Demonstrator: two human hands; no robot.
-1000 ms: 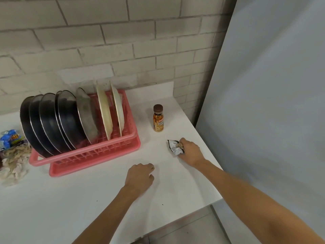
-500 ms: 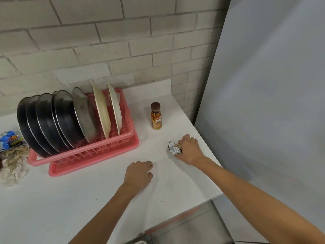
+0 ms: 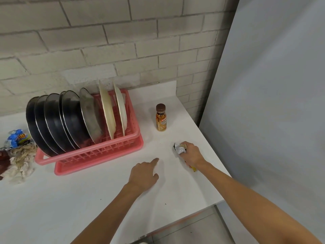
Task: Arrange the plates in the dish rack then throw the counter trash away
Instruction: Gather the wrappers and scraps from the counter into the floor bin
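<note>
Gripping the crumpled black-and-white printed wrapper [image 3: 179,148] in your right hand [image 3: 190,154], fingers curled tight round it, down near the right edge of the white counter [image 3: 70,199]. Your left hand [image 3: 143,173] rests on the counter holding nothing, index finger stretched out, the rest loosely curled. The dark round plates [image 3: 52,120] and two cream plates [image 3: 107,110] stand on edge in the pink plastic dish rack [image 3: 98,152]. There's a heap of crumpled trash [image 3: 19,161] just left of the rack.

Head cam, fwd/down, close over counter [image 3: 70,199]
</note>
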